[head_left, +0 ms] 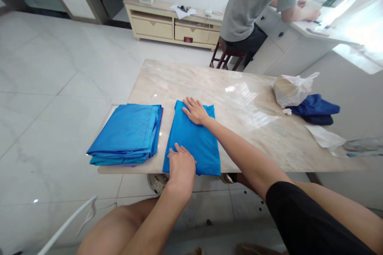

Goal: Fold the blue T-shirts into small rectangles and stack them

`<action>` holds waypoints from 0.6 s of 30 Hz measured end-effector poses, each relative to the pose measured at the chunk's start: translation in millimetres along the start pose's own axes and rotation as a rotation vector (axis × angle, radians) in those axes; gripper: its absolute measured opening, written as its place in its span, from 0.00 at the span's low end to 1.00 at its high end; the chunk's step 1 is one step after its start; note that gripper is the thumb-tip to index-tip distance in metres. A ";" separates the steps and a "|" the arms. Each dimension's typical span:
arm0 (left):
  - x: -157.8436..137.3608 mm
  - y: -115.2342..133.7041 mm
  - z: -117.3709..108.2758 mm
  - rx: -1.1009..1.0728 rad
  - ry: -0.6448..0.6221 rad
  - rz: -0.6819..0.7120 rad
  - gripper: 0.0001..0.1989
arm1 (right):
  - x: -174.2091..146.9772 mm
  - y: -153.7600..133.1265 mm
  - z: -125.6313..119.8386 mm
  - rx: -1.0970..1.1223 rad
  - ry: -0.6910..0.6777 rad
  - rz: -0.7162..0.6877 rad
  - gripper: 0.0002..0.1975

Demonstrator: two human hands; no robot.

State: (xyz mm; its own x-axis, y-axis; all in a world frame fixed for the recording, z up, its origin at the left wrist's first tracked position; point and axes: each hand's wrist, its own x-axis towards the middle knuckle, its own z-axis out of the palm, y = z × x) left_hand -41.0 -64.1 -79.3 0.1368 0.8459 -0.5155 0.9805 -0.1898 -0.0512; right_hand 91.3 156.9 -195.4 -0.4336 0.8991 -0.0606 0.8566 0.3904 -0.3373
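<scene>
A folded blue cloth (199, 147) lies flat on the marble-topped table (236, 143), its near end reaching the front edge. My right hand (195, 111) rests on its far part, palm down with the fingers spread. Lower down, my left hand (182, 164) lies on the near left part of the same cloth, fingers loosely stretched and slightly bent. Neither hand grips anything. To the left stands a stack of folded blue fabric (127, 129), with purple layers showing at its edges.
At the table's right are a white plastic bag (291, 89), a dark blue cloth (315, 107), white paper (324, 135) and a clear plastic bottle (365, 144). Beyond, a person in a grey shirt (257, 4) sits on a stool (229, 50). A low cabinet (152, 28) stands against the wall.
</scene>
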 end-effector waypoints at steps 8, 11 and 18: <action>-7.8 1.9 7.2 -0.019 0.031 0.012 0.28 | -27.1 83.8 -56.9 -0.040 0.421 0.619 0.31; -8.6 -1.8 0.7 -0.072 0.060 0.035 0.27 | -59.7 75.6 -54.5 -0.047 0.413 0.331 0.26; -12.2 -15.0 -24.1 -0.147 0.054 0.036 0.24 | -87.2 42.4 -26.5 -0.089 0.287 0.231 0.22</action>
State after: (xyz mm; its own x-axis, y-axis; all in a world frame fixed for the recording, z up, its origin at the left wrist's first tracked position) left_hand -53.9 -59.6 -51.6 0.1760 0.8660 -0.4681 0.9843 -0.1489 0.0946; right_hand 172.8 100.3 -179.6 -0.1407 0.9795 0.1443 0.9492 0.1749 -0.2617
